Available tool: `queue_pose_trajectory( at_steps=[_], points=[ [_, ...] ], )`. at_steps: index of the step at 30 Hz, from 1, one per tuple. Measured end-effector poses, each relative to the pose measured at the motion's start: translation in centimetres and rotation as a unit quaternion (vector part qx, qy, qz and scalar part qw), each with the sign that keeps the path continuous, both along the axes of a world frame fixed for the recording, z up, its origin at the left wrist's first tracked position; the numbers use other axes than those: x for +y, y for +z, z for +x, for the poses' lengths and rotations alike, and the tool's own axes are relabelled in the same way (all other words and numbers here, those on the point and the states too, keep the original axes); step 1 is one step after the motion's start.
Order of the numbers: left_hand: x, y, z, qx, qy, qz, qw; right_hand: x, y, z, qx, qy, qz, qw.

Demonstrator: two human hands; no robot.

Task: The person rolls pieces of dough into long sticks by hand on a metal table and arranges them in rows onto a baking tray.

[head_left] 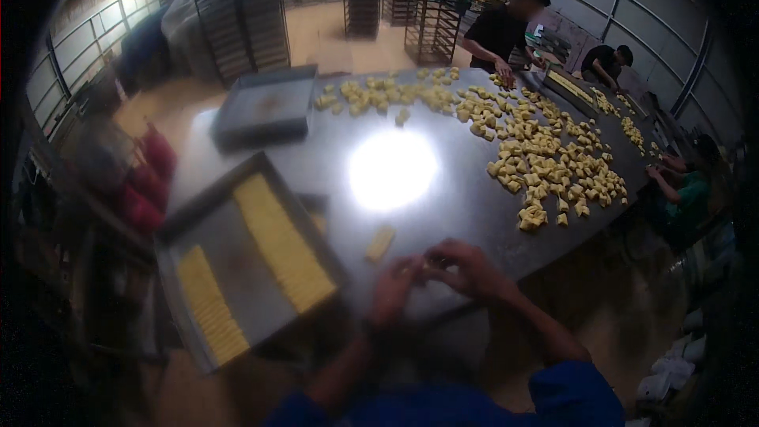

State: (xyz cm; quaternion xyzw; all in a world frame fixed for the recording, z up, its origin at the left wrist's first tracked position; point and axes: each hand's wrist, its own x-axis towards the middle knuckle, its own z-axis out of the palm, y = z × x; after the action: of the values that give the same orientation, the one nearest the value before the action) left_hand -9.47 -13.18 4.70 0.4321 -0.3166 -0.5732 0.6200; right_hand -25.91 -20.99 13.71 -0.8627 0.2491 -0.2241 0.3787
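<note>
My left hand (393,289) and right hand (462,267) pinch a small dough piece (424,268) together at the table (443,198) edge; squeezing too hard could deform it; it might drop off the rim.

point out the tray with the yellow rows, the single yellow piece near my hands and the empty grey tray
tray with yellow rows (237,261): head view, bare metal floor between its two rows
single yellow piece (380,243): head view, its middle
empty grey tray (265,107): head view, its inside floor
</note>
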Motion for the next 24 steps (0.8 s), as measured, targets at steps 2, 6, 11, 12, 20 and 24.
queue_pose_trajectory(
  at_steps=[2,6,11,12,20,24],
  points=[
    [0.4,0.3,-0.6,0.006,0.002,-0.015,1.000,0.9,-0.1,-0.7,-0.030,-0.029,-0.012,0.999],
    [0.8,0.8,-1.4,-0.045,-0.015,-0.035,0.998,1.9,-1.3,-1.6,-0.043,-0.073,-0.035,0.996],
    [-1.2,0.8,-0.9,-0.141,-0.060,-0.078,0.985,1.2,-1.9,-2.4,-0.124,-0.148,0.350,0.917],
    [-1.6,0.9,-0.7,-0.164,-0.068,-0.106,0.978,0.9,-1.9,-2.7,-0.113,-0.140,0.392,0.902],
    [-8.8,0.3,0.5,-0.300,-0.285,0.016,0.910,-5.8,-4.6,-5.9,0.028,-0.119,0.324,0.938],
    [-14.7,-2.4,-0.4,-0.527,-0.289,0.010,0.799,-10.8,-9.0,-5.0,0.182,-0.110,0.239,0.947]
  ],
)
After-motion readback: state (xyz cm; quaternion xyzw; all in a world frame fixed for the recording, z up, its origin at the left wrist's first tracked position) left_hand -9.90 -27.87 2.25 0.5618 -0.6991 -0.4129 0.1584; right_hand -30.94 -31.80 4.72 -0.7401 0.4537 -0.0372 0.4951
